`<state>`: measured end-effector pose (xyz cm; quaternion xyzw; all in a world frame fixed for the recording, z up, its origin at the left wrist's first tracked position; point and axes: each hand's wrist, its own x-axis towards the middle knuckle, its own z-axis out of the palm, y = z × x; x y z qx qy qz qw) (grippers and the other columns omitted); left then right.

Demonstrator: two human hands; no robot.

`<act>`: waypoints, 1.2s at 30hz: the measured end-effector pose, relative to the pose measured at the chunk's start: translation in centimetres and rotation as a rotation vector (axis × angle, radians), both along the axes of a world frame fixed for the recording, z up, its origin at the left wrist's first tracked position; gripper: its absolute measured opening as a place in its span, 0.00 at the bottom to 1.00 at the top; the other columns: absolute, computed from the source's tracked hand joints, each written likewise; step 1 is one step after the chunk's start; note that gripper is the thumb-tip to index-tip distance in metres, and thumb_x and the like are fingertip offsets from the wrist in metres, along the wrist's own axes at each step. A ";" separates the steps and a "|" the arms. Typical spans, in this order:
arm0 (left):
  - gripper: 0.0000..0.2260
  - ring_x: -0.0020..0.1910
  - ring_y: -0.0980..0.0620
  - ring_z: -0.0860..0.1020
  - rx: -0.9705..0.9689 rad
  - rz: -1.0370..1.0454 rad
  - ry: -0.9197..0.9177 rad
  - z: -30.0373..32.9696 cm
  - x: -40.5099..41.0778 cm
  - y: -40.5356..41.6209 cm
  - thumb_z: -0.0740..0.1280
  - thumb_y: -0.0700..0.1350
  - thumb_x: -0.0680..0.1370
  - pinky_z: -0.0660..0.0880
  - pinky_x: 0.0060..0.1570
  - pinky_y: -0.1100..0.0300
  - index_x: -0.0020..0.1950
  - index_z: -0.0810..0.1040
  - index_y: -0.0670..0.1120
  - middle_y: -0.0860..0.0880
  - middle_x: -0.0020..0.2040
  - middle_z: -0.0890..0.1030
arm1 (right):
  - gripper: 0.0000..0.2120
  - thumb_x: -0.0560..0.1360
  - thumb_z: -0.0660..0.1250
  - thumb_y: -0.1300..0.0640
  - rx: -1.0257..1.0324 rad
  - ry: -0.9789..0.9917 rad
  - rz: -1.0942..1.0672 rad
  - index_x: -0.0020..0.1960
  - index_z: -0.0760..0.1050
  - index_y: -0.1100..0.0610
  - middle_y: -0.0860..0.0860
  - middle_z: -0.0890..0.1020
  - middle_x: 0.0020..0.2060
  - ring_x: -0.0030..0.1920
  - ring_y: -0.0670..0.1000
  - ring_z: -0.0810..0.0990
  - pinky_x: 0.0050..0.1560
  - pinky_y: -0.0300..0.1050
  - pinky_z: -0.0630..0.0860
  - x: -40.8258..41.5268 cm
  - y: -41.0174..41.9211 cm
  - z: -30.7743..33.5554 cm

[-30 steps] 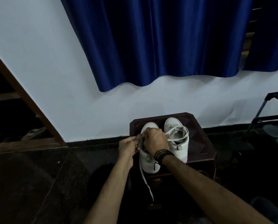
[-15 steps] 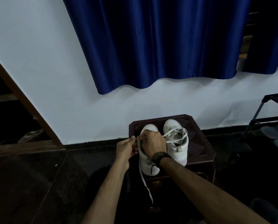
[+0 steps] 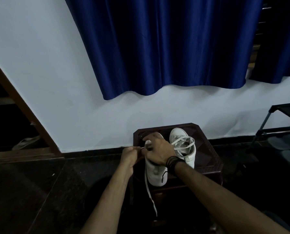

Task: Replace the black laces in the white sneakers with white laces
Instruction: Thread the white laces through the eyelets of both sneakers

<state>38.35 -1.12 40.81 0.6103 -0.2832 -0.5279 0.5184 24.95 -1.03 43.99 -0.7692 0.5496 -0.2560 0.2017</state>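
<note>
Overhead, a blue curtain [image 3: 166, 44] hangs down a white wall [image 3: 44, 73], with a dark rack [image 3: 279, 125] at the far right. Against the wall stands a dark stool [image 3: 210, 159] bearing two white sneakers side by side, toes to the wall. The right sneaker [image 3: 184, 149] carries a loose white lace and stands apart from both hands. The left sneaker [image 3: 156, 174] lies under the right hand [image 3: 159, 151], which rests on its top with fingers spread toward the toe. Just left of it, the left hand [image 3: 130, 155] is curled, pinching the end of a white lace [image 3: 150, 195] beside the shoe; the lace's other end dangles off the stool's near edge. A black cord [image 3: 163, 176] hangs from the wristbands [image 3: 173, 162]. Compared with half a second ago, the right hand's fingers have uncurled and reached farther toward the toe, while the left hand keeps its pinch.
</note>
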 end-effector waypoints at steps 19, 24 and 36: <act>0.12 0.58 0.40 0.79 0.264 0.234 -0.827 -7.1 10.5 6.6 0.67 0.43 0.77 0.75 0.59 0.52 0.59 0.82 0.43 0.41 0.58 0.82 | 0.27 0.62 0.71 0.28 0.047 0.289 0.021 0.56 0.77 0.39 0.45 0.80 0.55 0.66 0.52 0.68 0.70 0.62 0.55 -1.1 -1.1 -0.2; 0.10 0.55 0.52 0.80 -0.196 -0.079 -0.655 -2.4 3.3 3.5 0.65 0.41 0.81 0.75 0.58 0.56 0.60 0.81 0.49 0.51 0.55 0.83 | 0.27 0.61 0.71 0.29 0.062 0.264 0.013 0.56 0.77 0.40 0.46 0.81 0.55 0.66 0.53 0.69 0.71 0.64 0.56 -1.2 -1.1 -0.7; 0.09 0.53 0.45 0.80 -0.020 0.062 -0.946 -1.1 3.4 3.4 0.62 0.41 0.80 0.67 0.43 0.63 0.51 0.82 0.44 0.44 0.51 0.84 | 0.28 0.61 0.71 0.27 0.041 0.271 -0.008 0.56 0.77 0.39 0.47 0.80 0.54 0.65 0.52 0.70 0.70 0.62 0.56 -1.5 -1.1 -0.8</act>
